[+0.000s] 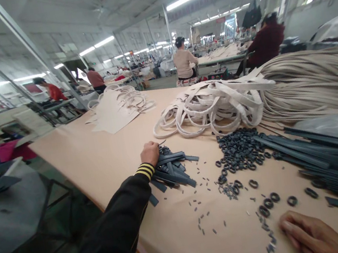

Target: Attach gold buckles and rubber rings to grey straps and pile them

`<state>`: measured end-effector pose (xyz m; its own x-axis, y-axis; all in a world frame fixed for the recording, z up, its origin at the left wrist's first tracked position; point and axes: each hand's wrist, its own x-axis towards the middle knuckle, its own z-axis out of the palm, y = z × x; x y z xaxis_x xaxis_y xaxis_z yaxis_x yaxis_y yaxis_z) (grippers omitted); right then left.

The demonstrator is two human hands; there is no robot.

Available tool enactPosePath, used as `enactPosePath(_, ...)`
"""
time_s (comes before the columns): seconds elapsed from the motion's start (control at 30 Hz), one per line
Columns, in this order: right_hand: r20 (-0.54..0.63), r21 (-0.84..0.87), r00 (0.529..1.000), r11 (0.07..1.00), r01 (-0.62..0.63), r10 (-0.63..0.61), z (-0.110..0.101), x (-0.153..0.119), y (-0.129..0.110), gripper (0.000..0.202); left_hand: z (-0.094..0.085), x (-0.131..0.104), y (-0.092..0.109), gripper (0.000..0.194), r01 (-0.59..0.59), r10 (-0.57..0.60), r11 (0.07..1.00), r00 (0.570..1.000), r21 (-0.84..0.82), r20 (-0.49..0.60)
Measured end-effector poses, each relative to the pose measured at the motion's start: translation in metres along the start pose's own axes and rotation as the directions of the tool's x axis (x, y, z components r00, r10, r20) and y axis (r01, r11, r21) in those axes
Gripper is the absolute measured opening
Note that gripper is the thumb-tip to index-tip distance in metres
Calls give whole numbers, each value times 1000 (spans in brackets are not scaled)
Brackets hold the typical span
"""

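My left hand [150,153] is closed at the upper left of a pile of dark flat strips [172,167]; a thin dark piece sticks out by its fingertips, too small to name. At the lower right my right hand [308,232] rests low over the table with its fingers curled together; whatever they may hold is hidden. Beside it lie several dark rings [268,203] and a line of small dark bits [268,235]. A heap of dark rings [241,148] sits mid-table.
Pale looped straps [218,107] lie beyond the ring heap on the table [96,157]. Long beige strips [318,82] and long dark strips [332,163] fill the right side. Pale fabric pieces [114,114] are at the far left. Several people sit at tables behind.
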<state>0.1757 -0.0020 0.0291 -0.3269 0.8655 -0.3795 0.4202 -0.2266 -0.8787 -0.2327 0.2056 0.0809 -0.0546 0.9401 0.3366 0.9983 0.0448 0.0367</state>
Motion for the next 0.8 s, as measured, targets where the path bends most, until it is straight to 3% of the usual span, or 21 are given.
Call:
enactPosePath(0.17,-57,34,994,995,91,-89,1,-2,-12,31,-8,-19,13,30,-200,199,980,980,-22,-18)
enactPosePath(0.3,-90,72,991,991,110,-103,-1,2,-9,23,16,-39,14,40,-467,464,883,883,-46,-67)
enactPosePath(0.43,-210,-11,966,988,151,-150,-18,-4,-7,19,36,-46,14,45,-509,504,861,856,-13,-116)
enactPosePath(0.5,-368,-159,903,972,173,-221,-38,-12,-4,18,37,-44,14,51,-529,524,849,841,-2,-134)
enactPosePath(0.6,-622,-462,701,886,31,-348,-76,-29,11,15,32,-42,15,57,-575,564,818,810,-29,-159)
enactPosePath(0.67,-684,-588,600,801,-116,-415,-98,-39,25,17,25,-45,19,59,-582,561,811,804,-67,-198)
enactPosePath(0.8,-686,-714,496,622,-320,-532,-125,-48,44,19,8,-71,50,47,-531,458,826,828,-189,-323)
